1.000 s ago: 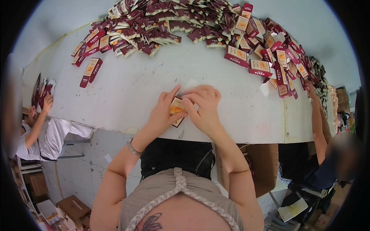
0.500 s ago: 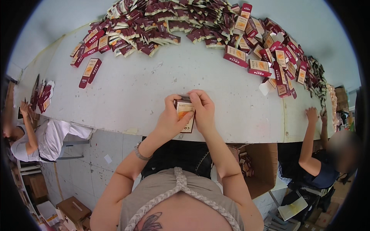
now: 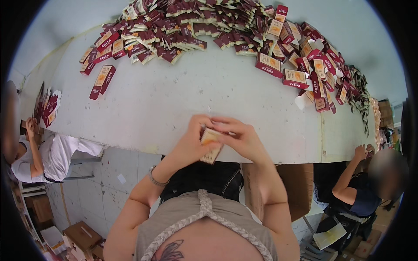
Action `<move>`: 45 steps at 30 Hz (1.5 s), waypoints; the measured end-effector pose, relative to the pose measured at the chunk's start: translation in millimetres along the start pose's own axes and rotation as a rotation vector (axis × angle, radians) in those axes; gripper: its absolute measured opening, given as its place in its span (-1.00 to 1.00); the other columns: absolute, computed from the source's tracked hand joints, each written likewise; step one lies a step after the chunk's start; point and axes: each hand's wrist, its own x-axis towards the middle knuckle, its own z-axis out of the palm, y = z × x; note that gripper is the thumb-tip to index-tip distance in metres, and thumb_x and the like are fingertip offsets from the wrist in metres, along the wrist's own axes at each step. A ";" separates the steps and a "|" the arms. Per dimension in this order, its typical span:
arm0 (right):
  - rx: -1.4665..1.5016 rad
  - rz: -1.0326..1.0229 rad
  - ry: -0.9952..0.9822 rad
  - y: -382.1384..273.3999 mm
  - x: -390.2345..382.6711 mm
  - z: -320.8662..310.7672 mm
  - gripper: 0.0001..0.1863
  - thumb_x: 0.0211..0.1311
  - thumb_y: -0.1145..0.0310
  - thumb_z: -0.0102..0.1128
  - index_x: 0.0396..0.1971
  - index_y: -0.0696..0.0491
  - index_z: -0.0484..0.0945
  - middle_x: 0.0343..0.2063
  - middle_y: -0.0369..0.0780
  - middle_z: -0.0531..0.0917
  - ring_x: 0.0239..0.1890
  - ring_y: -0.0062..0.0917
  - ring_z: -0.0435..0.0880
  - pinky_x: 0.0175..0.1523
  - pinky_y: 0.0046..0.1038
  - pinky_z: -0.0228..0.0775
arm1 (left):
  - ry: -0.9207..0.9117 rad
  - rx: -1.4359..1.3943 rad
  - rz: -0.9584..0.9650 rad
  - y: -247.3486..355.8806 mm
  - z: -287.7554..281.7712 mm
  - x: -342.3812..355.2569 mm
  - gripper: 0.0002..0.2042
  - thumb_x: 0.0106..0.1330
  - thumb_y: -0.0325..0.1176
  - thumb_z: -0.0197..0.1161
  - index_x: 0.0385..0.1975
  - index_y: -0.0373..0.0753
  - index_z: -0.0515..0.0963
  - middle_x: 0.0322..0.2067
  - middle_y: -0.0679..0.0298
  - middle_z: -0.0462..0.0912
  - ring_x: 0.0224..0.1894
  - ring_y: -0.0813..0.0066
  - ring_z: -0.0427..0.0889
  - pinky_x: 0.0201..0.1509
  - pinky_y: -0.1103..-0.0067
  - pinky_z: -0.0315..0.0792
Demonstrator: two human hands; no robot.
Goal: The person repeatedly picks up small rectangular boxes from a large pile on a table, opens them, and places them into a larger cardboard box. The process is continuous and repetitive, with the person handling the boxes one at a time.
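My left hand (image 3: 191, 141) is wrapped round a small carton (image 3: 211, 145), with a cream front, an orange picture and dark maroon edges. The carton is tilted, its lower end over the table's front edge. Against its upper end are the bent fingers of my right hand (image 3: 241, 137), closed on it and a little blurred. The fingers of both hands hide the carton's top end.
A large heap of maroon and cream sachets (image 3: 187, 30) spans the back of the table (image 3: 143, 95). Maroon cartons (image 3: 320, 69) are piled at the right; one lone carton (image 3: 102, 81) lies at the left. Below the edge stands an open cardboard box (image 3: 298, 187). People sit at both sides.
Both hands have come down nearer the table's front edge with the carton, which now tilts. My right hand has turned, its fingers reaching across the carton's upper end.
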 end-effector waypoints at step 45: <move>-0.412 -0.114 0.242 -12.7 29.9 -30.4 -0.58 0.04 0.49 0.28 -0.02 0.01 0.51 -0.21 -0.12 0.48 -0.17 -0.29 0.51 -0.13 -0.40 0.42 | 0.441 1.004 0.256 7.5 -18.0 9.1 -0.31 -0.22 -0.44 0.49 0.03 -0.19 0.34 -0.06 0.18 0.47 -0.02 0.16 0.46 -0.03 0.40 0.43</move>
